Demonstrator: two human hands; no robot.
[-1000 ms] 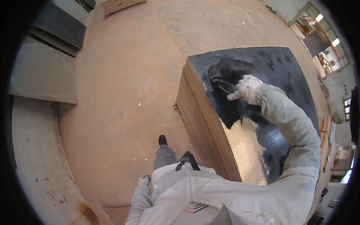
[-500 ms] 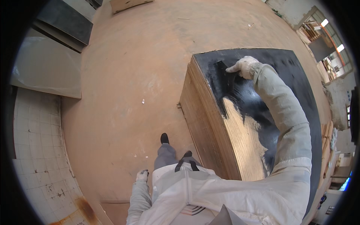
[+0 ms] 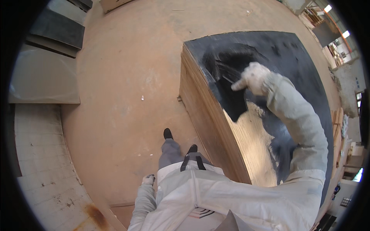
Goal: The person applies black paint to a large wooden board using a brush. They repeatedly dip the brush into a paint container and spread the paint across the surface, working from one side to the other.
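A tall stack of wooden boards [image 3: 210, 127] stands to my right, its top sheet partly covered with wet black coating [image 3: 285, 57]. Bare pale wood grain [image 3: 252, 148] shows along the near left of that sheet. Above the coated part is my right hand [image 3: 255, 78], in a whitish glove, its fingers closed and thumb pointing left. It grips a flat black spreader-like tool [image 3: 231, 98]; the tool's outline blends into the coating, so its exact kind is unclear. My left hand [image 3: 148, 179], gloved too, hangs low at my side with fingers curled and nothing visible in it.
Dark panels [image 3: 58, 30] and a paler sheet-covered stack [image 3: 46, 77] stand at the left, above a stained tiled surface [image 3: 42, 142]. A brown board [image 3: 115, 4] lies at the far edge of the dusty floor [image 3: 115, 96]. Wooden strips [image 3: 337, 131] lie beyond the stack.
My right hand has drawn the black tool toward me across the top sheet, and black now covers part of the bare wood's far end. My left hand stays hanging. The view has shifted slightly.
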